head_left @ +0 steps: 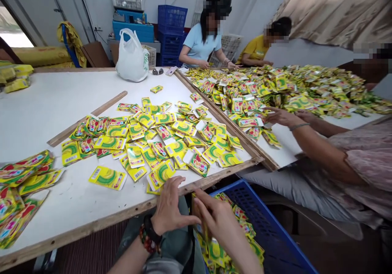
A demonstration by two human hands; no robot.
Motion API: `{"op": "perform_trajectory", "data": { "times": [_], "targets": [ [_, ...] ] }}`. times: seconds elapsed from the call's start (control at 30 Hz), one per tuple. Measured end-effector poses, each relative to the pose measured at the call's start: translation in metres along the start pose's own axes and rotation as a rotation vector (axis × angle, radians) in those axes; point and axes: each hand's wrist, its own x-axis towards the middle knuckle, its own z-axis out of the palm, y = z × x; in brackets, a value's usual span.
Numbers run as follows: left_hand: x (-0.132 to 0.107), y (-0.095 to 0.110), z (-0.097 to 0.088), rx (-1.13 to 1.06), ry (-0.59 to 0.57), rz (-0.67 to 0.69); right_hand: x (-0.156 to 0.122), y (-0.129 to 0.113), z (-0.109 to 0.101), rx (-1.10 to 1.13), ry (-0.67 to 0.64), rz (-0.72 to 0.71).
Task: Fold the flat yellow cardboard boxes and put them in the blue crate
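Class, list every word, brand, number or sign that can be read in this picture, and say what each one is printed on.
Yellow-and-green sachets: printing is visible, but the words are too small and blurred to read.
Barcode on a sachet: the bars show, but any digits are too small to read.

Bright even indoor light, soft shadows, overexposed doorway (16,37), wide-angle curving at edges
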Motion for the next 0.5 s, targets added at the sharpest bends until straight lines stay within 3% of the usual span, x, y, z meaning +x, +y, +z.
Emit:
{"op": "perform_trajectory", "data": {
  "times": [0.1,0.2,0.27,0.33,0.4,0.5],
  "targets": [
    [0.002,0.002,-0.003,-0.079,0.06,-0.09,0.044,0.039,-0.026,-0.222,0.073,0.14],
    [0.004,0.0,0.0,-0.072,0.122,-0.155,0.135,0.078,-0.043,-0.25,0.292,0.129],
    [0.004,-0.002,0.004,-0.065,0.173,-0.182,0.191,0.089,-0.044,-0.222,0.297,0.173],
    [0.004,-0.002,0.007,-0.06,0.243,-0.209,0.221,0.083,-0.037,-0.197,0.292,0.144],
    [0.006,0.0,0.008,-0.041,0.309,-0.223,0.217,0.061,-0.023,-0.176,0.307,0.08],
    [0.015,0.009,0.002,0.076,0.418,-0.204,0.162,0.014,0.0,-0.08,0.328,-0.035]
  ]
}}
